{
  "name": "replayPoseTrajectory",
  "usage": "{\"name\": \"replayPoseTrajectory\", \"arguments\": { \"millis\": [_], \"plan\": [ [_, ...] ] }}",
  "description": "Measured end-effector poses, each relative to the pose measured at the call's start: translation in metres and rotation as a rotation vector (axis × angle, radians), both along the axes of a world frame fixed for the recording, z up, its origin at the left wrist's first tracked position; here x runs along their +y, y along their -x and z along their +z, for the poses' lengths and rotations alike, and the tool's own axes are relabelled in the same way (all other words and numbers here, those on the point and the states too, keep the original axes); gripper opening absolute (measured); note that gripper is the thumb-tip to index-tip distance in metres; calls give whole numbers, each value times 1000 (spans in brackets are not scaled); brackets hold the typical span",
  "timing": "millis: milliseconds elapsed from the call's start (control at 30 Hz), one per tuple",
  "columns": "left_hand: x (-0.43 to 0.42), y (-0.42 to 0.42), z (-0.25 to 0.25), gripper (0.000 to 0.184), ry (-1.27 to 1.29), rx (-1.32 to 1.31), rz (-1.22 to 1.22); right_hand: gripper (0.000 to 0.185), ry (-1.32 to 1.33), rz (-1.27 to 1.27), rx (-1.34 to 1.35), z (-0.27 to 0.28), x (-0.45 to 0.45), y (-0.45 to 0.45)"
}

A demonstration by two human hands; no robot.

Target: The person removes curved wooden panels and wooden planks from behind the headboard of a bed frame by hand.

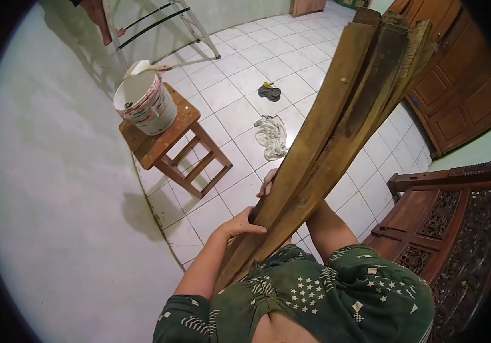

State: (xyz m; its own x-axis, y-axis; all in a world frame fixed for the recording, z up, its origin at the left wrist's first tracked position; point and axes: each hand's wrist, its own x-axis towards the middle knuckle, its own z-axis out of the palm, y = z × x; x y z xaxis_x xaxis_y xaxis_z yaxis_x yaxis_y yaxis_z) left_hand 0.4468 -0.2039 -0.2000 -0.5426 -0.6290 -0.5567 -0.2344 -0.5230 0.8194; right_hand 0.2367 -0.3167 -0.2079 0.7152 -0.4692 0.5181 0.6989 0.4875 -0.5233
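Note:
A bundle of long brown wooden planks leans against the front of the green patterned clothing and rises toward the upper right. My left hand grips the bundle's left edge low down, its thumb lying over the front face. Farther up, my right hand shows only its fingertips, curled round the left edge from behind; the rest of it is hidden by the wood, with the right forearm reaching behind the planks. The upper ends of the planks are uneven and dark.
A paint bucket stands on a wooden stool beside the left wall. Cloths lie on the tiled floor. Behind is a ladder, with another person's leg by it. Carved wooden furniture and wooden doors stand at right.

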Motion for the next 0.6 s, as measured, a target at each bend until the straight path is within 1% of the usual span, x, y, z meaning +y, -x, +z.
{"name": "replayPoseTrajectory", "arguments": {
  "millis": [67,100,167,200,233,267,300,333,400,433,500,533,600],
  "plan": [
    [-13,3,-11,105,-84,154,-20,81,-29,51,-16,-6,1,-3],
    [-18,2,-8,102,-123,198,21,80,-126,100,-4,7,4,-4],
    [-29,4,3,99,-138,366,89,79,-323,201,14,34,14,-3],
    [-35,5,6,98,-144,451,121,78,-394,180,100,37,13,-1],
    [-43,-1,-14,97,-161,487,137,77,-469,155,185,38,14,1],
    [-51,-2,-17,99,-235,496,130,77,-545,128,272,37,14,3],
    [-57,-2,-19,101,-276,469,99,70,-549,168,172,35,11,0],
    [-62,-2,-21,103,-316,441,70,68,-523,102,164,30,9,0],
    [-66,-6,-29,100,-344,492,25,63,-465,-22,143,16,6,1],
    [-68,-7,-32,98,-358,513,0,63,-430,-31,140,10,5,2],
    [-68,1,-20,100,-294,452,-63,64,-364,-57,136,-3,7,7],
    [-65,6,-14,102,-266,424,-97,64,-386,-93,123,-13,11,10],
    [-58,14,-7,100,-230,333,-81,64,-425,-165,99,-37,22,16]
  ]
}}
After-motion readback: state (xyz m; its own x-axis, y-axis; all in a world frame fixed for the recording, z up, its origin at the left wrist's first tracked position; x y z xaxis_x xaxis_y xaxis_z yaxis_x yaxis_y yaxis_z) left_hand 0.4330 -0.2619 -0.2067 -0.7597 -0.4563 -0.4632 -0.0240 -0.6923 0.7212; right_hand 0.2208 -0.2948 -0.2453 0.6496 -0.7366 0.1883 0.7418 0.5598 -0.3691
